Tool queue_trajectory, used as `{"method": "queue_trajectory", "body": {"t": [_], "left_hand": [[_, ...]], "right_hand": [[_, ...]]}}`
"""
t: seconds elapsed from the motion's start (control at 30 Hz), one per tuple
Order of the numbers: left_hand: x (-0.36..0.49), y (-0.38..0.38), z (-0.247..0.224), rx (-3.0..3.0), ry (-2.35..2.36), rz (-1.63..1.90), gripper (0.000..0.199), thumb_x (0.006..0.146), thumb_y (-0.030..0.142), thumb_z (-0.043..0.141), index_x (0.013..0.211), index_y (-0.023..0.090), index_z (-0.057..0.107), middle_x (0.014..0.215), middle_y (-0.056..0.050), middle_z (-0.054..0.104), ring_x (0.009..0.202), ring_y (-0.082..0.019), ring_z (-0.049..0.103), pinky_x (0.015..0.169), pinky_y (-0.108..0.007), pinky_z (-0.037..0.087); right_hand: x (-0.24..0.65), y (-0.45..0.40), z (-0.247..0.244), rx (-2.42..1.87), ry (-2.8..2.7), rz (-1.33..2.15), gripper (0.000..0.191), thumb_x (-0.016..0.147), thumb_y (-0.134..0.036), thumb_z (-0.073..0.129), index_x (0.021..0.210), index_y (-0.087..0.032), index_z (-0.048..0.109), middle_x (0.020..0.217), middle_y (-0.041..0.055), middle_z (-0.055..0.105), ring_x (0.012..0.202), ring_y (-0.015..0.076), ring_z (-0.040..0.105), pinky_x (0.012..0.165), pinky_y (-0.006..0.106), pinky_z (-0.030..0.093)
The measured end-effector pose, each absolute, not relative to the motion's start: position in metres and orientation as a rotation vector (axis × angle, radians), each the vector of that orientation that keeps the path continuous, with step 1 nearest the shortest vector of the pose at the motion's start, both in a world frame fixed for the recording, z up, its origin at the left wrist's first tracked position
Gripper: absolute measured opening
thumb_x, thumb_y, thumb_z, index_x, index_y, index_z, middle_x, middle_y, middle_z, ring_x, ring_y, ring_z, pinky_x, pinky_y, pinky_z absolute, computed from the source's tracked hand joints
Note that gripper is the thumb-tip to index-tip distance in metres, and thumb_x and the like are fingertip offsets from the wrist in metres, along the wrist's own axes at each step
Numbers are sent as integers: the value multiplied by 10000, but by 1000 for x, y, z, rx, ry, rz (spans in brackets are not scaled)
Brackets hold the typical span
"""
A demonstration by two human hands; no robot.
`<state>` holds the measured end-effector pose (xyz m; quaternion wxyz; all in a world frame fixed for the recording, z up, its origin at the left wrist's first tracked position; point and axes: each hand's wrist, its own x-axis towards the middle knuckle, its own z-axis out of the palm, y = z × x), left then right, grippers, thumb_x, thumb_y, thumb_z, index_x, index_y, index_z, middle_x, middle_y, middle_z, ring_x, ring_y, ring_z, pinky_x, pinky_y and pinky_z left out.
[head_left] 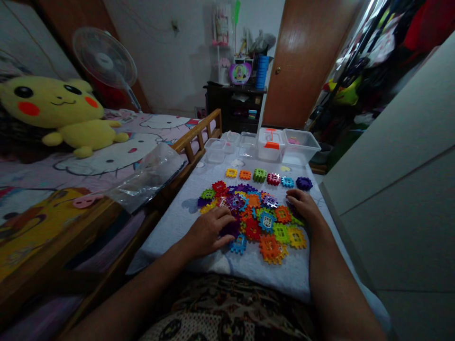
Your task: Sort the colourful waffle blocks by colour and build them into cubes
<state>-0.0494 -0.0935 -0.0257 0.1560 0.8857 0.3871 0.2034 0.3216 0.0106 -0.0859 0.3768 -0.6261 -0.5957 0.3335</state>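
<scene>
A loose pile of colourful square toy pieces with toothed edges lies on the cloth-covered table (177, 222). My left hand (210, 230) is at the pile's left side, fingers apart, over a dark purple piece (231, 227) and above a blue piece (238, 244). My right hand (304, 204) is at the pile's right edge, fingers bent, near a purple piece; what its fingertips touch is hard to make out. Behind the pile runs a row: yellow (232, 173), orange (245, 174), green (259, 175), red (273, 178), blue (287, 182) and dark purple (304, 183) pieces.
Clear plastic containers, one a box with orange latches (271, 144), stand at the table's far end. A wooden bed rail (199, 135) runs along the left, with a plastic bag (149, 177) beside it. A white cabinet (394, 180) borders the right.
</scene>
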Motion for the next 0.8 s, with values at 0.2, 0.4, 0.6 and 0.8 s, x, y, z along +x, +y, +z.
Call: {"method": "queue_trajectory", "body": {"t": [0.2,0.4,0.6,0.8], "left_hand": [[-46,-94,-35,2568,1258,370,400,862,306,689,1221,155,599,1265,-161,609,1153,-309,587,977,-468,505],[-43,-93,-36,2568,1260,378,348,869,219,624,1213,175,600,1242,-131,631,1129,-278,607,973,-435,514],[-44,-99,-33,2543,1275,413,376,828,92,561,1187,187,620,1158,-106,683,1053,-247,648,936,-394,533],[-53,-97,-34,2475,1342,664,331,846,82,524,1126,197,658,1130,-91,720,1056,-242,670,957,-404,525]], "right_hand": [[320,8,-82,-1664,-1529,848,376,735,-414,637,1008,-162,695,855,77,687,629,172,596,557,306,484],[319,7,-81,-1620,-1532,834,340,726,-409,654,973,-180,697,902,84,698,778,212,639,618,304,508],[321,9,-86,-1644,-1505,849,377,719,-450,661,980,-181,694,852,69,692,672,181,606,580,302,487],[323,11,-91,-1634,-1487,880,437,705,-502,686,998,-177,690,796,62,681,648,183,598,564,304,477]]}}
